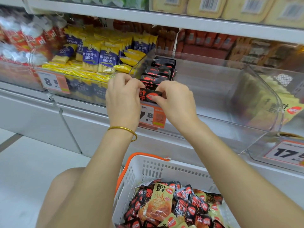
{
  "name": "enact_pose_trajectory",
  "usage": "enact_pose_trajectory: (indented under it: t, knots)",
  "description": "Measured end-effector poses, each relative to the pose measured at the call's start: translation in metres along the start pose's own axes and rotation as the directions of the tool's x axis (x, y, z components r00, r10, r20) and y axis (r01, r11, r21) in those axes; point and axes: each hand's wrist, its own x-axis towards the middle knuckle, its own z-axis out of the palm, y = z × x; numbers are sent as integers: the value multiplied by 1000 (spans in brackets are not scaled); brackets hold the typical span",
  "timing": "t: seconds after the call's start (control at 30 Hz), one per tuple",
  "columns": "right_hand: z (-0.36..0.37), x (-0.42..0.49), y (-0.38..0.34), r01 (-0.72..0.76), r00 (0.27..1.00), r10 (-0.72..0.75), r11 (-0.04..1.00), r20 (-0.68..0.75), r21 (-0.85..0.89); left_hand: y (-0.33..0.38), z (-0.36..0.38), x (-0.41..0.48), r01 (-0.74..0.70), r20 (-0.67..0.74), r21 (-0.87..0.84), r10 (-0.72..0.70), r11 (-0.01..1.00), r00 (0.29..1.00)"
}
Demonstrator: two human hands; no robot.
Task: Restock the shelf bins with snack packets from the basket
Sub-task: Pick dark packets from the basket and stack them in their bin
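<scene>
A black and red snack packet [150, 95] is held at the front of a clear shelf bin [213, 89]. My left hand [123, 97] grips its left end and my right hand [174, 102] pinches its right end. Behind it a row of several matching black packets [162, 69] stands along the bin's left side; the rest of that bin holds nothing. Below my arms, a white basket [164, 168] with an orange handle holds several black and yellow-green packets [177, 204].
A bin of blue and yellow packets [98, 58] stands to the left, with a price tag [54, 82] on its front. To the right is a clear bin with yellow-green packets [279, 104]. Orange price tags [153, 116] hang below my hands.
</scene>
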Motion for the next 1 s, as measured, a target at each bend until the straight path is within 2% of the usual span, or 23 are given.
enact_pose_trajectory:
  t: [0.1,0.17,0.27,0.33,0.4,0.5,0.57,0.63,0.67,0.73,0.8,0.9,0.93,1.0]
  knots:
    - [1,0,-1,0,1000,-1,1000,21,16,1,0,-3,-10,-17,11,10,1000,1000]
    - [-4,-6,4,1,1000,-2,995,6,103,7,-6,-9,-17,-60,16,18,1000,998]
    - [-16,-36,25,-6,981,59,961,-185,277,25,-17,-31,-42,-68,-38,39,998,997]
    - [-24,-61,43,58,945,43,954,-325,293,37,-18,-47,-82,28,-97,85,992,996]
    - [-27,-85,58,134,911,-17,957,-412,256,43,-10,-62,-133,210,-129,158,983,965]
    - [-20,-115,78,171,910,-62,957,-409,236,51,5,-88,-202,517,-134,242,970,821]
    - [-6,-129,95,80,965,-15,967,-260,242,56,13,-103,-222,711,-76,209,972,672]
    - [18,-141,118,-101,994,92,975,57,196,57,22,-111,-244,829,-8,143,970,541]
    - [34,-148,131,-187,960,154,975,235,124,57,24,-113,-248,856,3,125,969,501]
    - [66,-168,158,-306,820,286,951,496,-42,57,28,-115,-242,875,9,110,970,472]
    - [94,-194,177,-297,672,348,935,654,-193,58,30,-116,-246,880,20,100,969,464]
    - [123,-231,184,-236,460,357,932,813,-276,58,30,-117,-263,893,46,79,964,444]
    - [129,-239,182,-214,423,355,933,834,-289,57,30,-117,-263,898,48,74,964,434]
    - [136,-245,181,-219,436,363,930,823,-295,56,31,-117,-256,905,55,61,965,422]
